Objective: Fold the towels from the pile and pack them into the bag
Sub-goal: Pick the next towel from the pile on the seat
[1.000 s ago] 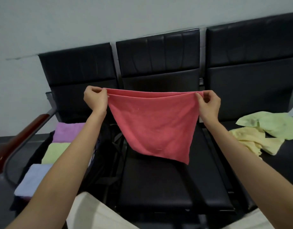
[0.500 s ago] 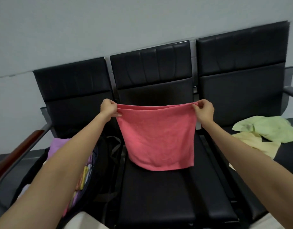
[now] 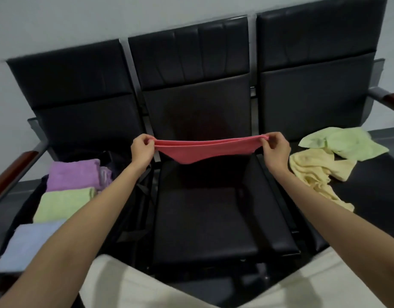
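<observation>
A pink towel (image 3: 205, 150) is stretched out above the middle black seat (image 3: 205, 218). My left hand (image 3: 142, 149) pinches its left end and my right hand (image 3: 275, 150) pinches its right end. The cloth lies nearly flat, so only a narrow band with a sagging belly shows. On the left seat an open black bag (image 3: 129, 196) holds folded purple (image 3: 73, 174), green (image 3: 62, 202) and pale blue (image 3: 29, 243) towels. A loose pile on the right seat has a light green towel (image 3: 345, 144) and a yellow towel (image 3: 318, 172).
Three joined black chairs stand against a grey wall. Wooden armrests flank the row at the left (image 3: 11, 172) and the right (image 3: 391, 101). My pale trousers (image 3: 133, 285) fill the lower edge of the view.
The pink towel hung down as a broad sheet before; now it is swung up nearly level, showing a thin band. Both hands have spread further apart and sit lower in view.
</observation>
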`<action>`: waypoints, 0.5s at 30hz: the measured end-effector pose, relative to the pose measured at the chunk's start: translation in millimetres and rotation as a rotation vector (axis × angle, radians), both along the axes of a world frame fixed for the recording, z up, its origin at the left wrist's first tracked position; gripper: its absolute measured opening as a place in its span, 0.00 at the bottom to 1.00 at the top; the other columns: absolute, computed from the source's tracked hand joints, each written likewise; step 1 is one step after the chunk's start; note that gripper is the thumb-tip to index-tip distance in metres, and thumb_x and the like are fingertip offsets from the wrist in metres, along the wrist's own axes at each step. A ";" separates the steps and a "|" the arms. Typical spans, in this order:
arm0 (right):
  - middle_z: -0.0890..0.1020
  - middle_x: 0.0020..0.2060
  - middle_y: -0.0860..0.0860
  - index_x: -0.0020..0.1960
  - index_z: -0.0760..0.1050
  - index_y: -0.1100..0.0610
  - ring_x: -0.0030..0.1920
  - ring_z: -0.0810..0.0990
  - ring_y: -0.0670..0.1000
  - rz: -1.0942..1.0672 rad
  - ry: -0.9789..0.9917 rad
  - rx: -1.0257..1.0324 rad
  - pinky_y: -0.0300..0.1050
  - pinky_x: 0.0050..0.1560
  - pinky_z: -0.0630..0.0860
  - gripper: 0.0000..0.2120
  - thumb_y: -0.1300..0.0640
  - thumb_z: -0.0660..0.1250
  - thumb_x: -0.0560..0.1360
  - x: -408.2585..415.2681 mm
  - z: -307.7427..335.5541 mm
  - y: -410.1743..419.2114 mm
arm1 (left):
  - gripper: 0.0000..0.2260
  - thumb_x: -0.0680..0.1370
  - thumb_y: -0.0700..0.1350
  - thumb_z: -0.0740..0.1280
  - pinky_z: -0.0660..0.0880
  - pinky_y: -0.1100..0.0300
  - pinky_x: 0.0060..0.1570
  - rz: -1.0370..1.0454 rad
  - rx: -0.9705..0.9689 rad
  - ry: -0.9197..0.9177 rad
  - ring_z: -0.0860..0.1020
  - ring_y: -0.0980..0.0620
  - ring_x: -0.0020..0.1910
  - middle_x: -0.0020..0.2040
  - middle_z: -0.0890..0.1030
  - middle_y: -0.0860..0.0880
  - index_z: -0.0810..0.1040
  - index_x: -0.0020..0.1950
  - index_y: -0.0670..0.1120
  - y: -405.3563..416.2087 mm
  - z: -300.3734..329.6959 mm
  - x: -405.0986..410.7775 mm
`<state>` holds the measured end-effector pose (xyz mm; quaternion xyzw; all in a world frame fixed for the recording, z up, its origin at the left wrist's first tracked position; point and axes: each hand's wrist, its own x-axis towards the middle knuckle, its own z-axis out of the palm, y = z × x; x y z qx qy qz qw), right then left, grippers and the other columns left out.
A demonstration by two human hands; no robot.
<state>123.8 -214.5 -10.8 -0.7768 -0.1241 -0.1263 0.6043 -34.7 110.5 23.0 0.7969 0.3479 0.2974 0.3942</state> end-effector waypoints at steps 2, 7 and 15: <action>0.81 0.42 0.53 0.49 0.77 0.62 0.44 0.79 0.49 0.002 0.053 -0.071 0.39 0.47 0.73 0.05 0.61 0.68 0.75 -16.5 -32.7 -8.5 | 0.09 0.76 0.35 0.60 0.80 0.48 0.50 -0.013 -0.049 0.082 0.81 0.45 0.43 0.42 0.81 0.44 0.80 0.45 0.42 -7.9 -38.1 -20.2; 0.82 0.41 0.58 0.46 0.79 0.65 0.42 0.77 0.50 0.117 0.300 -0.351 0.40 0.45 0.69 0.07 0.62 0.73 0.71 -59.6 -104.9 -32.6 | 0.10 0.74 0.33 0.62 0.77 0.53 0.49 -0.030 -0.087 0.380 0.82 0.41 0.45 0.42 0.83 0.39 0.83 0.44 0.39 -36.4 -129.1 -84.1; 0.78 0.25 0.47 0.33 0.76 0.60 0.25 0.76 0.35 0.426 0.410 -0.644 0.30 0.37 0.72 0.10 0.62 0.77 0.66 -108.9 -140.0 -74.4 | 0.07 0.74 0.34 0.62 0.72 0.54 0.47 -0.241 0.101 0.760 0.79 0.39 0.49 0.47 0.81 0.39 0.79 0.40 0.40 -58.3 -190.4 -160.9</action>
